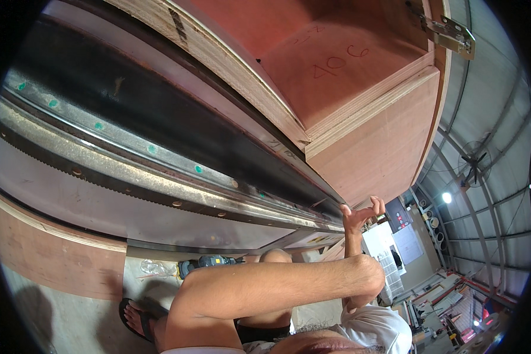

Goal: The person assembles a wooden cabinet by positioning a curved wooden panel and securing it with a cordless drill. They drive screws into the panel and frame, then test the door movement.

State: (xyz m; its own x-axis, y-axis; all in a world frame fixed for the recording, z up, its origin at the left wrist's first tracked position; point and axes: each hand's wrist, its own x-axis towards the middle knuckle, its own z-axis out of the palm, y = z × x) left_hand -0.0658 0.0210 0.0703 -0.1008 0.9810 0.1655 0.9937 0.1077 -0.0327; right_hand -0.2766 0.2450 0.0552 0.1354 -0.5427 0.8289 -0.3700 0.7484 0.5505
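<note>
While it reaches up, the hand (361,213) touches the lower corner of the big plywood cabinet (371,135) with fingers spread, gripping nothing; well below it lies a cordless drill (209,263) beside a sandalled foot (140,318).

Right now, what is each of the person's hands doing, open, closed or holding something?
Right hand: raised, fingers loosely spread, open at the lower corner of the plywood cabinet, gripping nothing visible.
Left hand: not in view.

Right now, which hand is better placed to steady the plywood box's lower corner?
Right, apparently: the right hand is raised at the plywood box corner, above a knee; the left hand is out of view.
</note>
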